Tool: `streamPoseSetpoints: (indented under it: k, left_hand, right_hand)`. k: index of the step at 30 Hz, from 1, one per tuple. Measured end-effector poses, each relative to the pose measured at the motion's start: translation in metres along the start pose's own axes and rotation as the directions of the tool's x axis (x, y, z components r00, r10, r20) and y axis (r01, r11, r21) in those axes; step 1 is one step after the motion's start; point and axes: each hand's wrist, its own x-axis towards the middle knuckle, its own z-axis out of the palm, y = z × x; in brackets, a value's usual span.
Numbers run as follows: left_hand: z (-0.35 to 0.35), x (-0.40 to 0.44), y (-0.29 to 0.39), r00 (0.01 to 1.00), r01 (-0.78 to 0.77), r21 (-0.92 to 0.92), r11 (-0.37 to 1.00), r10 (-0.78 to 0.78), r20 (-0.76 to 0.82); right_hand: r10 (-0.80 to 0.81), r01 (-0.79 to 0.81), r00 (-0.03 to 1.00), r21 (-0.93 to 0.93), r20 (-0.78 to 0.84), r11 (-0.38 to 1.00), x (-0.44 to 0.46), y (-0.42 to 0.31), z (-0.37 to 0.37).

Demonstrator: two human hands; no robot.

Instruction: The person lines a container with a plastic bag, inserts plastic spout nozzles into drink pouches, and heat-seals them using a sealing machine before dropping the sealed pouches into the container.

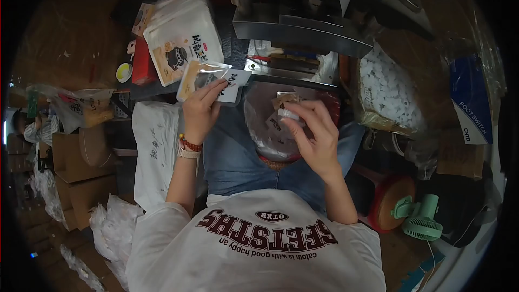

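At the centre left, my left hand point(204, 103) has its fingers closed on a printed plastic pouch point(190, 80) with a white label end. Beyond it lies a stack of similar white pouches point(181, 48) on the dark table. My right hand point(316, 132) pinches a small brown and white packet point(286, 103) between thumb and fingers. Below that packet is a round container lined with clear plastic point(257, 124), with small packets inside, between my knees.
A metal machine point(303, 30) spans the front. To the right stand a bag of small white packets point(386, 94), a blue and white box point(467, 103) and a green fan point(424, 219). Cardboard boxes point(81, 184) stand at left, and a person is at the far left.
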Motion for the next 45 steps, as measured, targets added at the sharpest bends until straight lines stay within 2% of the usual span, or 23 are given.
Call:
streamPoseSetpoints:
  k: [2, 5, 6, 8, 12, 14, 16, 17, 19, 20, 21, 23, 25, 27, 30, 33, 34, 36, 38, 40, 42, 44, 45]
  left_hand:
    - [-0.010, 0.004, 0.015, 0.997, -0.043, -0.005, 0.999, 0.043, -0.059]
    - [-0.019, 0.007, 0.043, 0.984, -0.122, -0.011, 0.993, 0.119, -0.130]
    - [-0.022, 0.008, 0.051, 0.978, -0.149, -0.004, 0.989, 0.147, -0.147]
    - [-0.026, 0.011, 0.064, 0.976, -0.185, -0.020, 0.983, 0.181, -0.124]
    - [-0.037, 0.013, 0.075, 0.977, -0.206, -0.276, 0.939, 0.213, -0.006]
    - [-0.030, 0.014, 0.077, 0.975, -0.179, -0.420, 0.890, 0.219, 0.048]
    - [-0.005, 0.011, 0.074, 0.925, 0.236, -0.697, 0.678, 0.065, 0.376]
    - [0.010, 0.010, 0.076, 0.926, 0.232, -0.697, 0.679, 0.064, 0.371]
    - [0.034, 0.012, 0.083, 0.781, 0.623, -0.730, 0.281, -0.165, 0.602]
    - [0.036, 0.021, 0.081, 0.693, 0.718, -0.639, 0.275, -0.201, 0.692]
    - [0.036, 0.030, 0.084, 0.692, 0.720, -0.640, 0.270, -0.206, 0.692]
    - [0.037, 0.050, 0.089, 0.699, 0.687, -0.718, -0.115, -0.165, 0.696]
    - [0.048, 0.062, 0.076, 0.729, 0.666, -0.737, -0.116, -0.108, 0.676]
    - [0.059, 0.070, 0.074, 0.685, 0.685, -0.680, -0.260, -0.087, 0.723]
    - [0.077, 0.064, 0.067, 0.720, 0.669, -0.724, -0.167, -0.094, 0.687]
    - [0.059, 0.067, 0.072, 0.738, 0.671, -0.739, -0.066, -0.039, 0.674]
    - [0.030, 0.075, 0.072, 0.736, 0.654, -0.688, 0.313, -0.056, 0.674]
    - [0.008, 0.065, 0.068, 0.884, 0.444, -0.382, 0.810, -0.326, 0.336]
    - [-0.046, 0.051, 0.070, 0.923, 0.282, -0.537, 0.795, -0.377, -0.074]
    - [-0.123, 0.029, 0.093, 0.866, -0.112, -0.793, 0.599, -0.333, -0.374]
    - [-0.169, 0.002, 0.098, 0.741, -0.502, -0.568, 0.652, -0.015, -0.672]
    - [-0.188, 0.001, 0.116, 0.465, -0.694, -0.337, 0.635, 0.039, -0.884]
    - [-0.193, -0.002, 0.120, 0.450, -0.683, -0.317, 0.658, 0.037, -0.892]
  right_hand:
    - [-0.176, 0.135, 0.966, -0.207, -0.191, 0.969, 0.006, -0.011, -0.003]
    - [-0.331, 0.257, 0.940, -0.462, -0.085, 0.849, 0.019, -0.016, -0.006]
    - [-0.327, 0.253, 0.941, -0.466, -0.085, 0.848, 0.021, -0.014, -0.006]
    - [-0.335, 0.363, 0.931, -0.442, 0.142, 0.821, 0.025, -0.008, -0.005]
    - [-0.358, 0.390, 0.920, -0.285, 0.157, 0.876, 0.026, -0.025, -0.025]
    - [-0.257, 0.272, 0.953, -0.087, 0.159, 0.958, 0.024, -0.017, -0.030]
    - [-0.153, 0.161, 0.986, -0.144, 0.061, 0.976, 0.024, -0.011, -0.029]
    - [-0.057, 0.049, 0.998, -0.185, -0.041, 0.982, 0.026, -0.009, -0.028]
    - [0.013, -0.050, 0.982, -0.187, -0.190, 0.981, 0.028, -0.010, -0.047]
    - [0.078, -0.125, 0.967, -0.181, -0.244, 0.975, 0.025, -0.006, -0.061]
    - [0.087, -0.165, 0.948, -0.238, -0.307, 0.957, 0.025, -0.004, -0.074]
    - [0.087, -0.202, 0.927, -0.290, -0.365, 0.935, 0.029, 0.005, -0.093]
    - [0.133, -0.339, 0.901, -0.479, -0.413, 0.810, 0.036, 0.027, -0.105]
    - [0.166, -0.347, 0.924, -0.577, -0.344, 0.739, 0.025, 0.071, -0.109]
    - [0.269, -0.379, 0.925, -0.683, -0.268, 0.625, 0.025, 0.091, -0.113]
    - [0.139, -0.197, 0.980, -0.736, -0.140, 0.648, 0.022, 0.134, -0.134]
    - [0.144, -0.173, 0.984, -0.774, -0.107, 0.609, 0.029, 0.134, -0.138]
    - [0.262, -0.255, 0.960, -0.694, -0.098, 0.673, 0.042, 0.128, -0.142]
    - [0.151, -0.096, 0.989, -0.785, -0.003, 0.612, 0.034, 0.194, -0.179]
    - [0.145, -0.044, 0.988, -0.801, 0.054, 0.596, 0.059, 0.231, -0.166]
    - [0.111, 0.007, 0.988, -0.740, 0.111, 0.673, 0.090, 0.237, -0.123]
    - [0.071, 0.051, 0.986, -0.684, 0.149, 0.728, 0.118, 0.229, -0.086]
    - [0.060, 0.061, 0.986, -0.664, 0.157, 0.745, 0.126, 0.223, -0.075]
